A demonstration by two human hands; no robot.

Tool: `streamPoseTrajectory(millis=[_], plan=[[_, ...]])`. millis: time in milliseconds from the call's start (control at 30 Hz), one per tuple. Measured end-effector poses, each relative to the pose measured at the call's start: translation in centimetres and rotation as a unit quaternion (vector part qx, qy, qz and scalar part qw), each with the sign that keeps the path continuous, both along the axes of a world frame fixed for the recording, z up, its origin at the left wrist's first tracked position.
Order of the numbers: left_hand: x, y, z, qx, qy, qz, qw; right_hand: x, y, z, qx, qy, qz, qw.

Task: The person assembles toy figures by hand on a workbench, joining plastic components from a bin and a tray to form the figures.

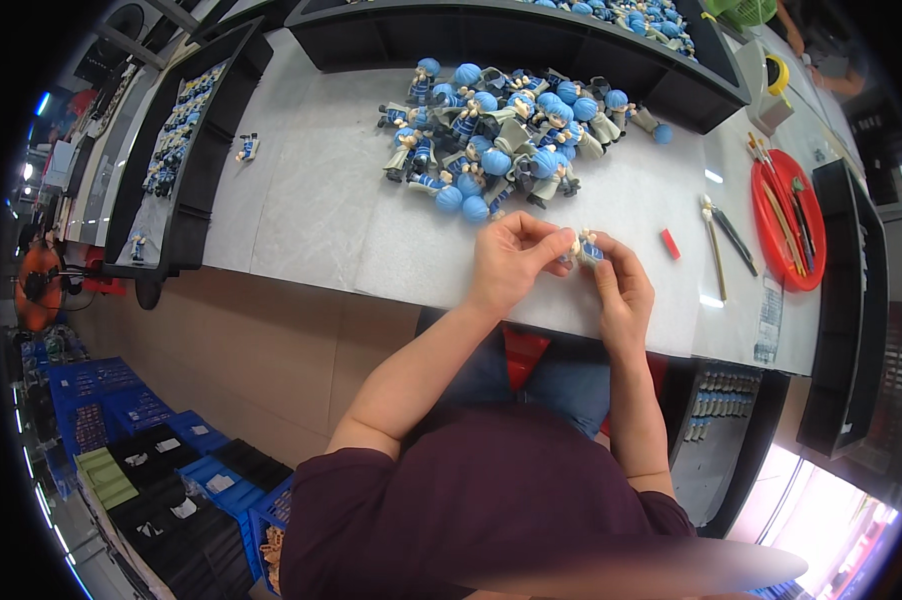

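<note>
Both my hands meet over the front edge of the white-covered table around a small figurine with a pale part and blue-and-white clothing. My left hand pinches its left side between thumb and fingers. From the other side, my right hand grips it with thumb and forefinger. Fingertips hide part of the figurine. Just beyond my hands lies a heap of figurines with round, ribbed blue heads, blue-striped clothes and pale grey capes, jumbled together. One small figurine lies alone on the left of the table.
A long black tray with more blue-headed pieces spans the back. Another black tray holds figurine parts at left. On the right are a red block, brushes, a red dish with tools and a tape dispenser.
</note>
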State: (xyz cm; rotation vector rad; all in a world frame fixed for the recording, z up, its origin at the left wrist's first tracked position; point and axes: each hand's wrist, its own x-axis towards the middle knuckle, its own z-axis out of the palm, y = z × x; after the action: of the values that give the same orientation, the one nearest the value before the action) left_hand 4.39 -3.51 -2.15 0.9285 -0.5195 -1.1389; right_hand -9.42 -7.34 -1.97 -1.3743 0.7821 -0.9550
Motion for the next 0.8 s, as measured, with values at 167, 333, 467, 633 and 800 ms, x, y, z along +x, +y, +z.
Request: streamPoseTrajectory(millis=[167,333,467,633,800], plan=[[0.0,-0.2,0.1,-0.005,0.000,-0.001,1.000,0.0,-0.2,-0.3,-0.012,-0.005,0.001,1.000],[0.7,0.1,-0.5,-0.016,0.021,-0.002,1.000,0.6,0.3,-0.1,-0.058,-0.039,-0.013,0.997],[1.8,1.3,1.3,-0.025,0.140,0.010,0.990,0.3,0.3,-0.7,-0.012,-0.077,-0.021,0.997],[6.7,4.0,4.9,-0.054,0.168,0.056,0.983,0.2,0.6,-0.5,-0.035,-0.031,-0.043,0.998],[12.8,7.5,7.4,-0.060,0.197,0.118,0.971,0.3,0.5,-0.8,-0.031,-0.036,-0.021,0.999]])
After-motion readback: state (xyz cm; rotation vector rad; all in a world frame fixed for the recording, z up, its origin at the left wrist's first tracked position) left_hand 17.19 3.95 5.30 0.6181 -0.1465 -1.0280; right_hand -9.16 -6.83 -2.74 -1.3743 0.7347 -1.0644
